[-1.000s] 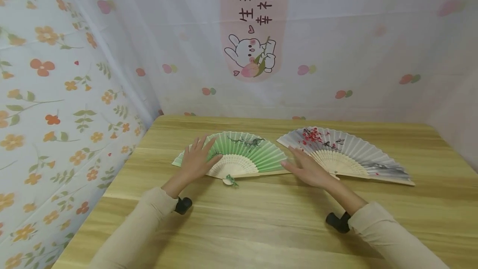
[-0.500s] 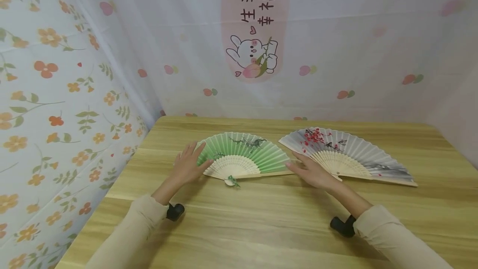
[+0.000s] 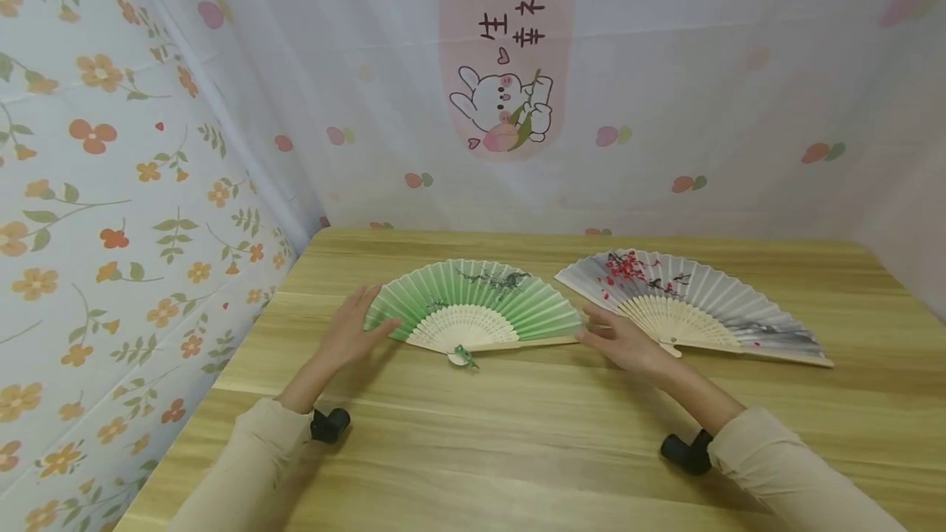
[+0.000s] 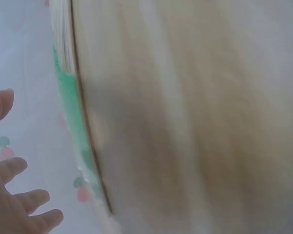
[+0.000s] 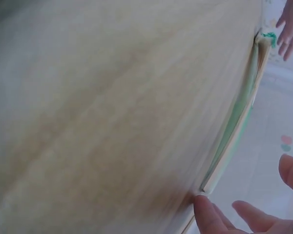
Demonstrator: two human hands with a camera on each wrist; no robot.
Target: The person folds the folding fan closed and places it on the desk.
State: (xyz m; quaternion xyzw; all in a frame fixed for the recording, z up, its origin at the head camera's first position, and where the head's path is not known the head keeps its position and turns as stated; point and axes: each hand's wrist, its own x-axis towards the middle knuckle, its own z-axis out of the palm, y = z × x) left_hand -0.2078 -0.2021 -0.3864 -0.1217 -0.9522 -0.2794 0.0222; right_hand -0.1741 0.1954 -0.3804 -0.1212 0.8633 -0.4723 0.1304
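Grip empty: left hand point(image 3: 350, 335) and right hand point(image 3: 624, 341), fingers loose, flank the green fan point(image 3: 473, 294) spread on the table point(image 3: 473, 450) beside the gray fan point(image 3: 709, 290); step judged as positioning, next move likely needing a light touch at its ends.

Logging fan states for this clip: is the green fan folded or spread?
Spread: the green fan shows its pleats and pale ribs splayed in a wide arc.

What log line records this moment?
left hand: near green fan; right hand: near its right end; gray fan: spread on table; hand contact: unclear
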